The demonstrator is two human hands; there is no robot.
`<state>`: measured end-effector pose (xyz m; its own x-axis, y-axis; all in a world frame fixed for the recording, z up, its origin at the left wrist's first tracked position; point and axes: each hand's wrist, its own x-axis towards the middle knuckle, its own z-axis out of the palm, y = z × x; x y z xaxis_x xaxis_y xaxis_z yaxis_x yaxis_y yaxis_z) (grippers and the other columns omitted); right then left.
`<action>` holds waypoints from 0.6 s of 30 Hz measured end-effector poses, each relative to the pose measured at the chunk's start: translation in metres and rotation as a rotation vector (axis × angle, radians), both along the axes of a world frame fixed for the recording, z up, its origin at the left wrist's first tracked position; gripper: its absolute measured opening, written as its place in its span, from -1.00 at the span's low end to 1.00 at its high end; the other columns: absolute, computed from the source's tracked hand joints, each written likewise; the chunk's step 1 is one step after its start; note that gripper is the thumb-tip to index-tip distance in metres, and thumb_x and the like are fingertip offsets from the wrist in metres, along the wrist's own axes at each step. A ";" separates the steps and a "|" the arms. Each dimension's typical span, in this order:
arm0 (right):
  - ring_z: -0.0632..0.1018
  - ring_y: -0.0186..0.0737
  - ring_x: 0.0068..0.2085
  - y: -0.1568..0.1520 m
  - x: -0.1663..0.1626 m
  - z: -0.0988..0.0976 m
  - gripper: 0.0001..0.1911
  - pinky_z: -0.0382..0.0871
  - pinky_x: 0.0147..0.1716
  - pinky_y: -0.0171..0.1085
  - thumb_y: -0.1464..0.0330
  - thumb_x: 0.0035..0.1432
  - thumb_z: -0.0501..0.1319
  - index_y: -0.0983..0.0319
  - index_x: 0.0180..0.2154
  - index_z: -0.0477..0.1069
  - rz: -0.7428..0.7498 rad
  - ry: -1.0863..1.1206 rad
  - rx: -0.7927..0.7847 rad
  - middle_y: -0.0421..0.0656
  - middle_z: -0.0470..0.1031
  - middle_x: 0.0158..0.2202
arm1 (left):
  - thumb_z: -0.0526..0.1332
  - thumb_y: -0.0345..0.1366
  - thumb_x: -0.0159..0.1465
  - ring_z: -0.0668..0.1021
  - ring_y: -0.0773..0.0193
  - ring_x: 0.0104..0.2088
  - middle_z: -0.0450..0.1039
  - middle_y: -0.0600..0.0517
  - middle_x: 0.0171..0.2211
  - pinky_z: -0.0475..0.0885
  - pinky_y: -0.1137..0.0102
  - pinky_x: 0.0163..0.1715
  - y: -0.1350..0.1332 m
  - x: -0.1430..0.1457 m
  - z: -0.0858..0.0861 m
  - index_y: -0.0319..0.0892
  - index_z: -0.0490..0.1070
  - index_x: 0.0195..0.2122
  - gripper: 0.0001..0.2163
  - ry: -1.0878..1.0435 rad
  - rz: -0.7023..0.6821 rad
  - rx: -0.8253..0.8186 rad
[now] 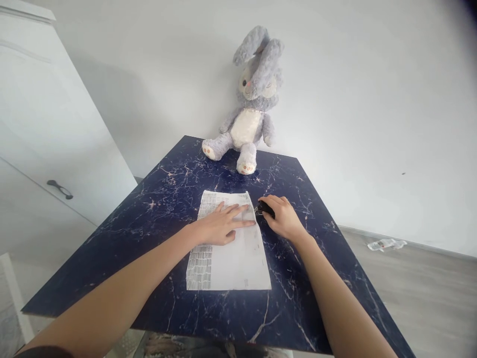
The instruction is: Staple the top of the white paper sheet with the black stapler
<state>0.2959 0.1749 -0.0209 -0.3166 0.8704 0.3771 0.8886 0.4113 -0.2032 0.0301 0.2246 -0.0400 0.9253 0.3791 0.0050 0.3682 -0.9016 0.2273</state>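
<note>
A printed sheet of paper, possibly several sheets together, lies on the dark blue marbled table. My left hand rests flat on it with fingers spread, pressing near its upper middle. Just past the paper's right edge, my right hand is closed around a small black stapler. The stapler's front end points left and meets the paper's edge; whether paper sits between its jaws I cannot tell. My palm and fingers hide part of its body.
At the table's far edge a grey plush rabbit sits against the white wall. A white cabinet with a dark handle stands to the left. A clear plastic bottle lies on the floor at right.
</note>
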 end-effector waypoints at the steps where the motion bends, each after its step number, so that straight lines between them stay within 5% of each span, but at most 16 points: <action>1: 0.54 -0.01 -0.03 0.000 0.000 0.001 -0.56 0.25 -0.02 -0.09 0.52 0.17 0.14 0.23 0.09 0.39 0.007 -0.018 -0.002 -0.04 0.56 -0.04 | 0.11 -0.29 0.39 -0.03 -0.18 0.49 -0.43 0.13 0.54 -0.11 -0.29 0.37 0.000 0.000 0.000 0.35 -0.11 0.47 -0.31 0.006 -0.006 -0.008; 18: 0.55 -0.02 -0.06 0.006 -0.018 -0.014 -0.63 0.26 -0.06 -0.11 0.53 0.09 0.13 0.19 -0.04 0.43 -0.052 0.040 -0.019 -0.06 0.58 -0.09 | 0.16 -0.32 0.35 -0.15 -0.15 0.50 -0.46 0.10 0.53 -0.22 -0.29 0.38 -0.002 0.007 -0.006 0.33 0.02 0.44 -0.32 -0.004 0.007 -0.095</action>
